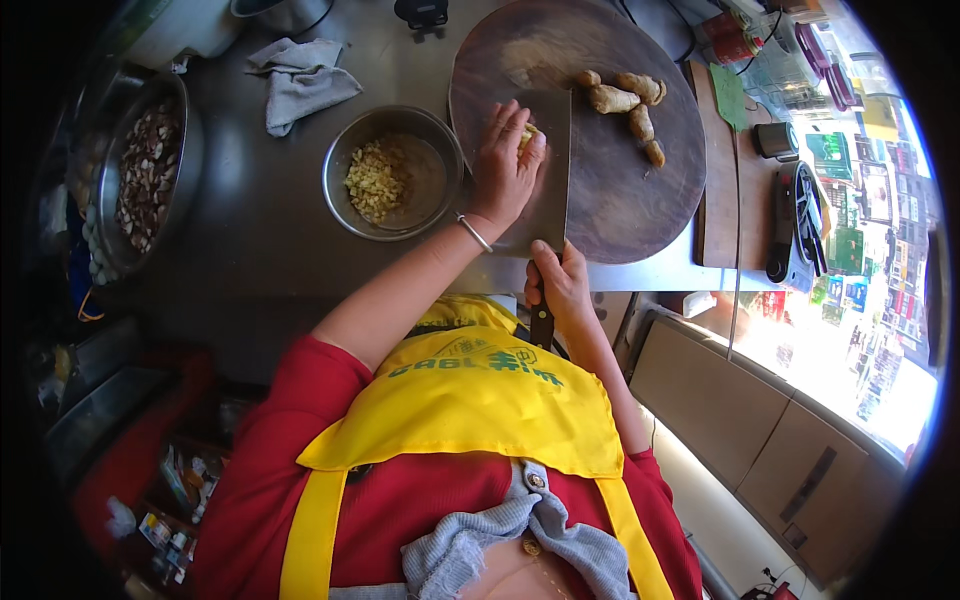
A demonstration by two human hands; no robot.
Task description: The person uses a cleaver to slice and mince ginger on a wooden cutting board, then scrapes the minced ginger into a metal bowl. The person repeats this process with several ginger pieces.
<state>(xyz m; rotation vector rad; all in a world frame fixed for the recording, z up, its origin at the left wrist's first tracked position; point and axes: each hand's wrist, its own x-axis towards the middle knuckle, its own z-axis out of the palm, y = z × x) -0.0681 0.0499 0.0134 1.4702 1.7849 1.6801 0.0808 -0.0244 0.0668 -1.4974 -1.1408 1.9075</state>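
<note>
My right hand (559, 281) grips the dark handle of a broad cleaver (553, 187), whose blade lies flat over the left part of a round wooden chopping block (637, 210). Over the blade is my left hand (511, 161), its fingers stretched towards the far side, with some pale yellow chopped pieces (528, 136) by its thumb; whether it grips them is hard to see. A steel bowl (456, 174) just left of the block holds chopped yellow bits (373, 180), probably ginger. Several knobs of ginger root (615, 99) lie at the block's far right.
A grey cloth (304, 86) lies on the steel counter (262, 217) beyond the bowl. At the left stands a large steel basin (187, 142) of brown and white pieces. Right of the block are a wooden board (716, 210), a metal cup (776, 140) and a portable gas stove (799, 217).
</note>
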